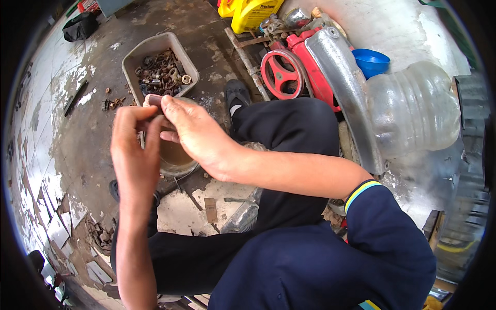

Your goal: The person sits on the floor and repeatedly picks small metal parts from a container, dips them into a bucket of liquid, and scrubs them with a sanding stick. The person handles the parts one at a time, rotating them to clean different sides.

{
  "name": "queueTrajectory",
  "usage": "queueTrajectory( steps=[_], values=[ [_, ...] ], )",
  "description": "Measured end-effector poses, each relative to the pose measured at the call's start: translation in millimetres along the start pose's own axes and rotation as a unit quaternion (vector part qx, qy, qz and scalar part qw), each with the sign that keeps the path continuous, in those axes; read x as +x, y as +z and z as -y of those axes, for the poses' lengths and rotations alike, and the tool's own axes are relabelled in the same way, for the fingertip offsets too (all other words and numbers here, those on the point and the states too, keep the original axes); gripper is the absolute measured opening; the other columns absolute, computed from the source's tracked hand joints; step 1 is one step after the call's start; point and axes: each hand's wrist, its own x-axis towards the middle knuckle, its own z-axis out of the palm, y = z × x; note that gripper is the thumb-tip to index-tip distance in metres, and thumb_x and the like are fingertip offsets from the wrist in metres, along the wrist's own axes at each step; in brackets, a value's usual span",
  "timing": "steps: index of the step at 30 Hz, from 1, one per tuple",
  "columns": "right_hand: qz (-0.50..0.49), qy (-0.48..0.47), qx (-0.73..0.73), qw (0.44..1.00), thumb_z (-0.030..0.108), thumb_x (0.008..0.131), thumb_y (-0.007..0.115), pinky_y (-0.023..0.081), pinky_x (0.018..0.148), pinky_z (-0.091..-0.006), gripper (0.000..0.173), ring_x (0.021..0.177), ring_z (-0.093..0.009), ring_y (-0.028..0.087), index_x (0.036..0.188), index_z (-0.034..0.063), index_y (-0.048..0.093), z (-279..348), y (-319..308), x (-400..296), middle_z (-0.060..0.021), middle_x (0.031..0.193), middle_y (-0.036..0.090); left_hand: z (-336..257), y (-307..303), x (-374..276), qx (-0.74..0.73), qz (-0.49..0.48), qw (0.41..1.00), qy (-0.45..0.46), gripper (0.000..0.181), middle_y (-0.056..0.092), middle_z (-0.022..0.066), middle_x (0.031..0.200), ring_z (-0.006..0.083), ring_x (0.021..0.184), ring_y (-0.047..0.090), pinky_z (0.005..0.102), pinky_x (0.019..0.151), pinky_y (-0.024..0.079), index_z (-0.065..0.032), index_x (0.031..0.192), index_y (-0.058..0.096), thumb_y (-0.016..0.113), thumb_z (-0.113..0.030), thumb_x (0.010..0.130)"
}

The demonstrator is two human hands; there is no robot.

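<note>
Both hands meet over a round tub holding murky brown liquid. Between their fingertips is a small reddish-brown piece; its exact kind cannot be told. My left hand is raised on the left, fingers bent towards the piece and slightly blurred. From the right comes my right hand, its thumb pressed on the piece, its lower fingers partly hidden behind my left hand. Just beyond the hands stands a grey plastic bin with rusty bolts, nuts and other small metal parts.
On the right lie a red three-spoke wheel, a curved metal fender, a blue bowl and a large clear plastic bottle. Yellow jugs stand at the top. Small rusty parts and broken tiles lie on the floor.
</note>
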Motion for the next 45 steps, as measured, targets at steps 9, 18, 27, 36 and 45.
queueTrajectory(
  steps=[9, 18, 27, 36, 45],
  values=[
    [0.036, -0.03, 0.019, 0.999, 0.031, 0.106, 0.035, 0.036, 0.103, -0.0284, 0.048, 0.122, -0.017, 0.049, 0.137, -0.005, 0.043, -7.9, -5.4, 6.0, -0.0139, 0.131, 0.054, 10.1, 5.3, -4.3, -0.023, 0.025, 0.998, -0.049, 0.018, 0.056, 0.0109, 0.087, 0.0194, 0.075, 0.055, 0.0304, 0.072, 0.046, 0.001, 0.094, 0.057, 0.065, 0.008, 0.08],
    [0.016, -0.044, -0.053, 0.998, 0.03, 0.106, 0.034, 0.036, 0.104, -0.0279, 0.047, 0.12, -0.015, 0.049, 0.134, -0.0063, 0.046, -0.6, -6.8, 3.5, -0.0145, 0.129, 0.056, 16.0, 7.2, -1.0, -0.019, 0.02, 0.999, -0.023, 0.019, 0.056, 0.0108, 0.088, 0.0202, 0.077, 0.056, 0.0303, 0.072, 0.047, 0.0012, 0.095, 0.057, 0.064, 0.008, 0.079],
    [-0.012, -0.04, -0.065, 0.997, 0.029, 0.106, 0.034, 0.038, 0.101, -0.0294, 0.045, 0.115, -0.015, 0.051, 0.129, -0.0058, 0.051, -5.0, -8.7, 4.6, -0.0126, 0.12, 0.059, 21.8, 7.3, -2.4, -0.03, 0.035, 0.998, -0.048, 0.016, 0.062, 0.0067, 0.091, 0.0137, 0.086, 0.061, 0.0271, 0.082, 0.048, 0.0014, 0.1, 0.06, 0.064, 0.004, 0.084],
    [0.008, -0.014, -0.072, 0.997, 0.035, 0.105, 0.037, 0.041, 0.098, -0.0304, 0.047, 0.112, -0.012, 0.052, 0.128, -0.0024, 0.053, -3.4, -12.0, 10.3, -0.0074, 0.118, 0.059, 16.6, 7.4, -4.7, -0.028, 0.032, 0.999, -0.03, 0.016, 0.062, 0.0087, 0.092, 0.0147, 0.087, 0.061, 0.027, 0.08, 0.048, 0.0018, 0.099, 0.059, 0.064, 0.005, 0.084],
    [0.019, 0.031, 0.056, 0.998, 0.034, 0.105, 0.034, 0.039, 0.098, -0.0319, 0.043, 0.111, -0.013, 0.051, 0.125, 0.0006, 0.054, -5.4, -17.2, 14.6, -0.0061, 0.12, 0.058, 1.3, 8.4, -8.8, 0.002, 0.014, 0.996, 0.085, 0.019, 0.06, 0.0139, 0.093, 0.0273, 0.089, 0.061, 0.0339, 0.083, 0.048, 0.0018, 0.095, 0.059, 0.067, 0.007, 0.079]
  ],
)
